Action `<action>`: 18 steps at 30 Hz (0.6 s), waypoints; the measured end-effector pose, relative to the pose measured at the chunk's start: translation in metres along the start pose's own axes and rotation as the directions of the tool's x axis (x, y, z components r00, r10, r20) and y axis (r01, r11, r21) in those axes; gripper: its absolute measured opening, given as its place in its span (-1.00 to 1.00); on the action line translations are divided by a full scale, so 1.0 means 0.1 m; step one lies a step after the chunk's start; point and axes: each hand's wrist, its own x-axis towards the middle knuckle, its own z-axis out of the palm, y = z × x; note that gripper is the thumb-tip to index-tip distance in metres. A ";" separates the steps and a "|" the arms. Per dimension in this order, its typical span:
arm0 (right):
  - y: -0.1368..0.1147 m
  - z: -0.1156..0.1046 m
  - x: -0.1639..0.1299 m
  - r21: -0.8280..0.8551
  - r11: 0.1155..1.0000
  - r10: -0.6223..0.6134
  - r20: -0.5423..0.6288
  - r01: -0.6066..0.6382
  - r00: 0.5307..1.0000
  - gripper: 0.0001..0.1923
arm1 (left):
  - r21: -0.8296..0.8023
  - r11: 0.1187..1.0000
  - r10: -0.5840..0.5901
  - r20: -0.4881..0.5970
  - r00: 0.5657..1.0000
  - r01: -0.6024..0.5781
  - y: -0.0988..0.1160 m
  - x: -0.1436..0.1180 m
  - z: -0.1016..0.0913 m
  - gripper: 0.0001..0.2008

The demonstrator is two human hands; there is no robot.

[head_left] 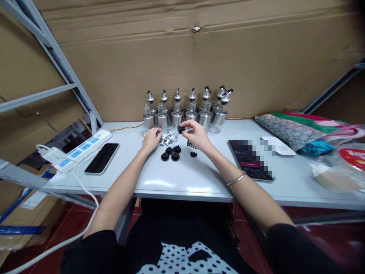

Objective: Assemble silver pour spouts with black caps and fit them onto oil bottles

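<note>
Stubby matte-black piece (180, 129) — in right fingers (188, 123)

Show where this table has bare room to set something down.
Bare patches: between the black caps and the front edge of the table; between the left phone and left forearm; behind the right phone, right of the bottles. Crowded: around the left hand, near silver parts, and at the right end.

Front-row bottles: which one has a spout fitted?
The rightmost bottle: a spout tops it, while the other front bottles have bare necks.
</note>
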 end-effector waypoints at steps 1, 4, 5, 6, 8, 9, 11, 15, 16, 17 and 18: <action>0.02 0.00 0.00 -0.026 1.000 -0.004 0.014 0.005 1.000 -0.76 | -0.006 1.000 0.011 0.014 1.000 -0.010 0.00 0.00 0.00 -0.80; 0.06 0.01 0.00 -0.139 0.990 -0.016 0.086 0.028 0.996 -0.73 | -0.054 0.998 0.027 0.066 0.997 -0.024 -0.01 0.02 0.02 -0.75; 0.07 0.01 0.00 -0.181 0.983 -0.014 0.124 0.036 0.992 -0.72 | -0.082 0.997 0.021 0.080 0.997 -0.014 -0.01 0.02 0.03 -0.72; 0.09 0.01 -0.01 -0.219 0.975 -0.010 0.162 0.046 0.987 -0.72 | -0.115 0.993 0.009 0.094 0.996 0.002 -0.02 0.03 0.03 -0.67; 0.11 0.01 -0.01 -0.284 0.957 -0.004 0.219 0.068 0.976 -0.71 | -0.181 0.983 -0.014 0.124 0.992 0.036 -0.04 0.04 0.04 -0.58; 0.13 0.02 -0.01 -0.313 0.946 -0.005 0.232 0.080 0.973 -0.71 | -0.206 0.978 -0.017 0.138 0.990 0.045 -0.05 0.05 0.05 -0.55; 0.17 0.02 -0.02 -0.376 0.921 -0.008 0.244 0.102 0.970 -0.70 | -0.235 0.971 -0.009 0.147 0.989 0.044 -0.08 0.06 0.06 -0.53; 0.27 0.04 -0.02 -0.454 0.882 0.006 0.284 0.129 0.959 -0.67 | -0.269 0.963 0.011 0.117 0.993 0.021 -0.10 0.06 0.10 -0.51; 0.29 0.05 -0.02 -0.451 0.882 0.006 0.297 0.134 0.955 -0.67 | -0.277 0.961 0.013 0.115 0.993 0.020 -0.09 0.06 0.11 -0.52; 0.31 0.06 -0.03 -0.440 0.887 0.007 0.312 0.138 0.950 -0.67 | -0.282 0.959 0.013 0.116 0.993 0.021 -0.08 0.06 0.12 -0.54; 0.31 0.07 -0.03 -0.423 0.895 0.008 0.329 0.140 0.944 -0.67 | -0.283 0.959 0.012 0.119 0.993 0.023 -0.07 0.06 0.12 -0.56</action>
